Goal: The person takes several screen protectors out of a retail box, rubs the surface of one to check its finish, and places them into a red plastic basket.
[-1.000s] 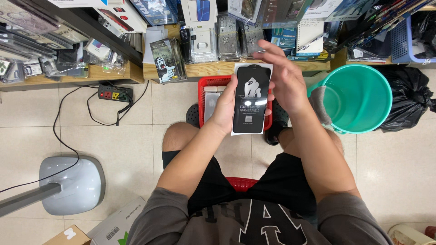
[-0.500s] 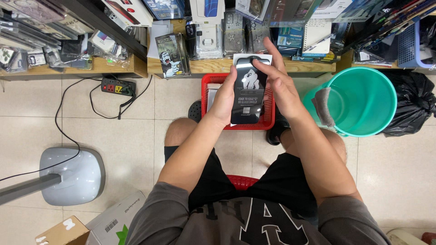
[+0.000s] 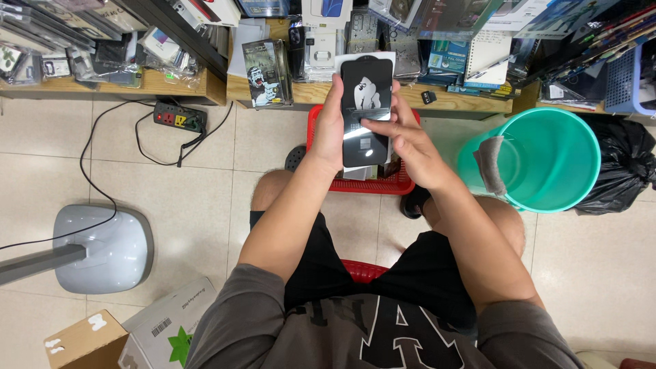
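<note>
Screen protector [image 3: 365,109], a glossy black sheet with a white ape picture on a white backing card, is held upright over the red basket [image 3: 403,183], in front of the low wooden shelf.

Largest in view is the cream tiled floor [image 3: 205,178], where the seated person's knees frame the work. The wooden shelf [image 3: 451,101] runs along the top, crowded with packaged phone accessories. At the right stands a teal plastic bucket [image 3: 560,160] with a grey cloth [image 3: 489,164] draped over its rim, and a black rubbish bag [image 3: 625,160] sits just beside it. At the left, a grey fan base [image 3: 106,249] rests on the tiles, and a black power strip [image 3: 179,117] lies near the shelf. Two cardboard boxes [image 3: 147,335] sit at the bottom left.

Left hand [image 3: 333,126] grips the protector's left edge, fingers curled behind it and thumb on the front. Right hand [image 3: 403,140] has its fingertips [image 3: 365,123] pressed against the middle of the sheet's face, fingers partly bent, grasping nothing.
</note>
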